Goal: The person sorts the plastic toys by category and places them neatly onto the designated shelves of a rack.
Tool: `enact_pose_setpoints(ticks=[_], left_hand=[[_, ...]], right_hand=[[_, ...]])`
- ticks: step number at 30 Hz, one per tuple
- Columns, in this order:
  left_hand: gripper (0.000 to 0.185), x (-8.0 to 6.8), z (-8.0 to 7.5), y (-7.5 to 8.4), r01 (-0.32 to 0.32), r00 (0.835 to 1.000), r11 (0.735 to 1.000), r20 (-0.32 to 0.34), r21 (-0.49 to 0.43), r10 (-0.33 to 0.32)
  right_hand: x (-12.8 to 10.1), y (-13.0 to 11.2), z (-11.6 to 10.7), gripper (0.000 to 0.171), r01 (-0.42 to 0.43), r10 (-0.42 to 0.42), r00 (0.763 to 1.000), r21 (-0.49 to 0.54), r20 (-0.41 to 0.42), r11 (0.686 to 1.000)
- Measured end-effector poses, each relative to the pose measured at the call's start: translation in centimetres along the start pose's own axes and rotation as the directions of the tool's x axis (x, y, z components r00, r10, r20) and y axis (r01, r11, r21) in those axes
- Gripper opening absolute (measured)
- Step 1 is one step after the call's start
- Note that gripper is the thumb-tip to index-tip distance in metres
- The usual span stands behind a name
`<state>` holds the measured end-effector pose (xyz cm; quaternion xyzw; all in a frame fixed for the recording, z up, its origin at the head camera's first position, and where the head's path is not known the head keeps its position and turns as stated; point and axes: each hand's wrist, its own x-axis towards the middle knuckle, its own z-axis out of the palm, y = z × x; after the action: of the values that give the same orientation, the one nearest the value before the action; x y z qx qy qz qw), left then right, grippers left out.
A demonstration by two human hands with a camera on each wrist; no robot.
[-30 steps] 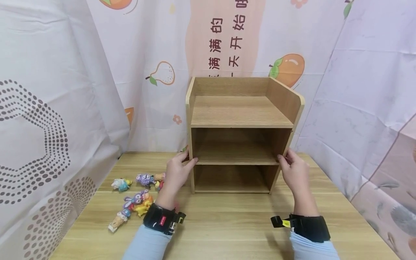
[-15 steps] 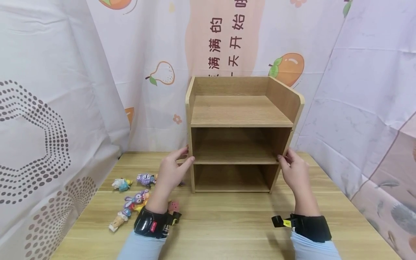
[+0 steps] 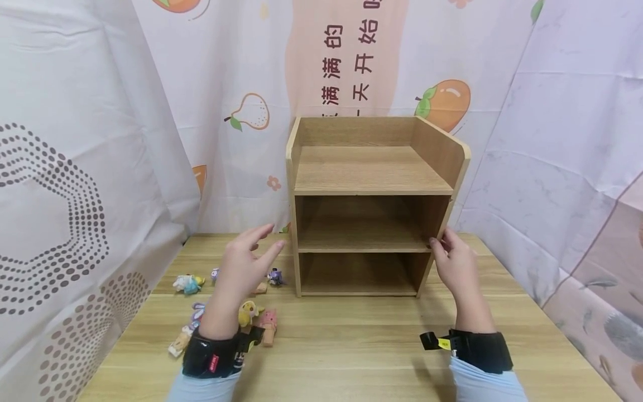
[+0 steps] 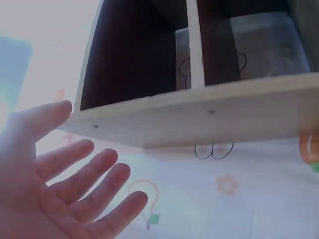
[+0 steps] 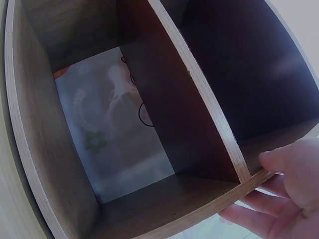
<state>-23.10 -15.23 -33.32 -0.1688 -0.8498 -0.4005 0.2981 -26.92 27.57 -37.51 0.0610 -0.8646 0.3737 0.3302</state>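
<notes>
Right hand [image 3: 454,267] grip pinches wooden shelf [image 3: 372,173] right edge, centre frame, steadying it on tabletop [image 3: 351,346]. Left hand [image 3: 241,268] fingers apart, empty, above toy figures [image 3: 221,301], lower left.

Head view down over the table; both wrist views close beneath the wooden shelf [image 3: 372,206].

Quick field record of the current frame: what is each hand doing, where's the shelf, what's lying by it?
left hand: open, fingers spread, off the shelf, above the toys
right hand: holds the shelf's right front edge
wooden shelf: upright on the table, three tiers, nothing on them
small toy figures: scattered on the table, left of the shelf
</notes>
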Motion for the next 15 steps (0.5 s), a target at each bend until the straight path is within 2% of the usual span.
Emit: enact_pose_setpoints(ticks=[7,11,15], left_hand=[[0.052,-0.3,-1.7,-0.6,0.043,0.998,0.997,0.049,0.060,-0.046],[0.055,-0.3,-2.4,-1.3,0.077,0.992,0.995,0.092,0.063,-0.083],[0.056,-0.3,-3.1,-2.3,0.104,0.988,0.990,0.108,0.090,-0.114]], right_hand=[[0.0,0.1,0.0,0.026,-0.018,0.018,1.000,0.028,0.015,0.999],[0.0,0.2,-0.1,0.029,-0.026,0.026,0.999,0.021,0.019,0.999],[0.1,0.2,-0.1,0.030,-0.028,0.027,0.999,0.015,0.024,0.999]])
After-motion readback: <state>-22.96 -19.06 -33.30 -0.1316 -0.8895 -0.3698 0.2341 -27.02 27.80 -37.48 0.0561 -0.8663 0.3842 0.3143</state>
